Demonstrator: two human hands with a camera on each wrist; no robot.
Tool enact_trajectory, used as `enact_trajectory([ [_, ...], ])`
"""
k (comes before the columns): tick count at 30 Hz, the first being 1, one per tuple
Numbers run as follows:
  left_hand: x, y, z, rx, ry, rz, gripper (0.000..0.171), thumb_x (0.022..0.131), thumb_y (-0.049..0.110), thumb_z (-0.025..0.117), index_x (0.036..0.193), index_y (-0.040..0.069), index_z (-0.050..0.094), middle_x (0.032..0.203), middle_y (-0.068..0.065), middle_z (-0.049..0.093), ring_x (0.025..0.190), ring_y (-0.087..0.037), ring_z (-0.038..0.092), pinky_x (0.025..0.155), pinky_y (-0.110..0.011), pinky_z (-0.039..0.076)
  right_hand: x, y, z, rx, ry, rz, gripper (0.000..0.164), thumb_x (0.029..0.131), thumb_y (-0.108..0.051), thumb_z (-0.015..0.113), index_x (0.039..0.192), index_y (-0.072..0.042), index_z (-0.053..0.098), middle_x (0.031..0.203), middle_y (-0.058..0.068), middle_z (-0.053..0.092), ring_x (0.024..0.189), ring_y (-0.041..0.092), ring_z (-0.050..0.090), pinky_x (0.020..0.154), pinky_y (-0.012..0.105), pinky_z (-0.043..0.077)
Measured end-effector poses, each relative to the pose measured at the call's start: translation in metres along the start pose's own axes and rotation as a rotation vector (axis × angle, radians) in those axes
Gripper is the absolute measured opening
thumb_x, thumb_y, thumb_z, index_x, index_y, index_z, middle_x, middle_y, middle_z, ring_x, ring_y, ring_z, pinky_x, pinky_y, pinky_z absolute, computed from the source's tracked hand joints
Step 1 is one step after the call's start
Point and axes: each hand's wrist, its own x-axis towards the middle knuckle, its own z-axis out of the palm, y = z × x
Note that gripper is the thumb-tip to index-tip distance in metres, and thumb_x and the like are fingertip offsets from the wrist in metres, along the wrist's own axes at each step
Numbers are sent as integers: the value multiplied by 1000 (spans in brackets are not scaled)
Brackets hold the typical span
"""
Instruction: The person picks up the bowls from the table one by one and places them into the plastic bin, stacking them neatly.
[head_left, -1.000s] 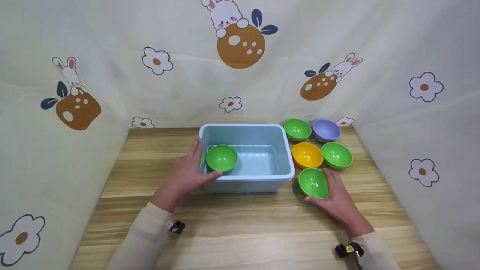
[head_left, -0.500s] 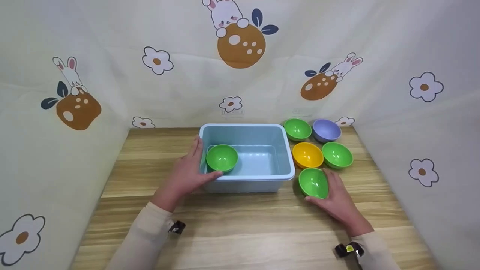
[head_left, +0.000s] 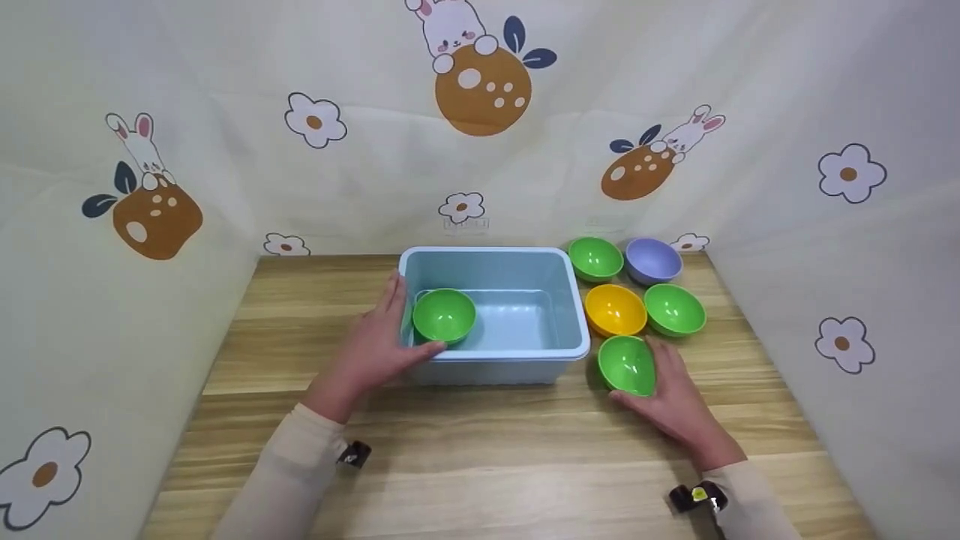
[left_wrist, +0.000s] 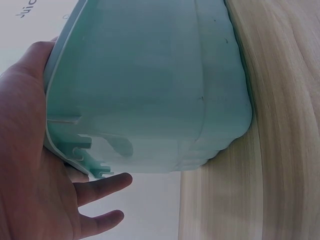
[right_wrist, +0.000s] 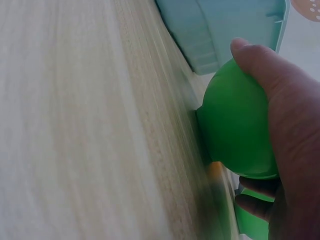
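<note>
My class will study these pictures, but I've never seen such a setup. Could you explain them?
No machine here: a person uses two bare hands, the left grip and the right grip. The wide pictures come from a camera worn on the head, looking down; the close ones from wrist cameras. On the table stands a blue tub with a green bowl inside. The left grip rests on the tub's rim; the right grip holds another green bowl. Beside the tub are four more: purple, orange and two green.
</note>
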Motion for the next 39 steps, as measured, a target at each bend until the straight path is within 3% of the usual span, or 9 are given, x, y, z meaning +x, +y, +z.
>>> enact_trajectory([
  [7,-1,1,-2,-11,12,12,143,83,95,65,178,7,5,186,-13,0,156,-57,36,122,-76,33,1,-1,-1,-8,12,-22,112,83,-50,97,164,3,41,156,25,47,140,46,51,116,71,43],
  [15,-1,0,-1,-11,11,3,143,82,97,64,178,9,4,186,-11,-2,156,-59,36,121,-77,34,3,-6,-10,33,1,0,107,82,-49,99,161,0,46,152,21,50,137,43,53,115,70,44],
  [28,-2,1,-3,-3,6,-4,145,80,99,62,178,10,4,186,-13,-1,156,-59,35,118,-78,36,12,-26,-33,135,-26,27,108,79,-37,103,159,3,42,152,24,47,140,43,48,119,69,37],
  [39,0,0,-2,0,0,5,143,83,95,64,177,6,4,186,-14,-1,155,-58,38,124,-76,29,23,-42,-50,179,-4,23,108,78,-30,104,160,1,41,153,23,46,140,44,48,119,71,37],
])
